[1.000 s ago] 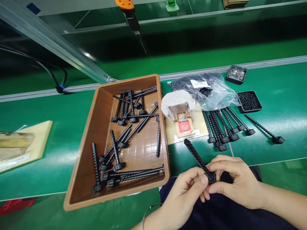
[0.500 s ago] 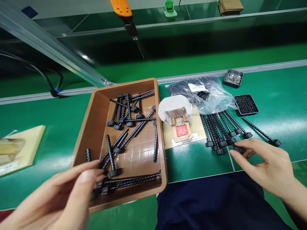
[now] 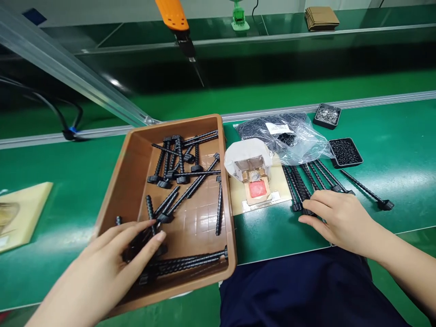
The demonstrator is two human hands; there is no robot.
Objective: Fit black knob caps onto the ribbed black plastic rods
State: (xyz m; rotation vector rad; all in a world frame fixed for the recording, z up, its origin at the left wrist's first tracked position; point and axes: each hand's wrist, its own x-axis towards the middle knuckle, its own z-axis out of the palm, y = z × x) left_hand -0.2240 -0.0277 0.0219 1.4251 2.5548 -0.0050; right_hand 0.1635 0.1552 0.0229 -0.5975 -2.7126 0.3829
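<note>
While the left hand (image 3: 112, 261) reached into the near-left corner of the brown rectangular plastic tray (image 3: 136, 163), its fingers were extended and loosely spread, closed on nothing, the fingertips (image 3: 159, 236) touching the long black ribbed plastic bolts (image 3: 185, 181) that lay loose on the tray floor. More of these bolts lay crossed over one another toward the tray's far end, and two lay side by side along its near wall.

The right hand (image 3: 335, 218) lay palm down on the green bench surface (image 3: 282, 236) to the right of the tray, fingers relaxed and open, gripping nothing; its fingertips rested on the head ends of a row of black ribbed bolts laid out side by side (image 3: 306, 179). One single black bolt (image 3: 366, 190) lay apart, further right of that row.

Between the tray and the row stood a small tan fixture with a red pad (image 3: 256, 181), on a beige card, just beside the tray's right wall. Beyond the row, a clear plastic bag of small black parts (image 3: 282, 136) lay on the bench. Right of the bag sat a small black square dish of black parts (image 3: 344, 152), and behind it a second black dish of silvery parts (image 3: 327, 115). Above the tray's far end hung an orange powered screwdriver (image 3: 175, 22), tip downward.
</note>
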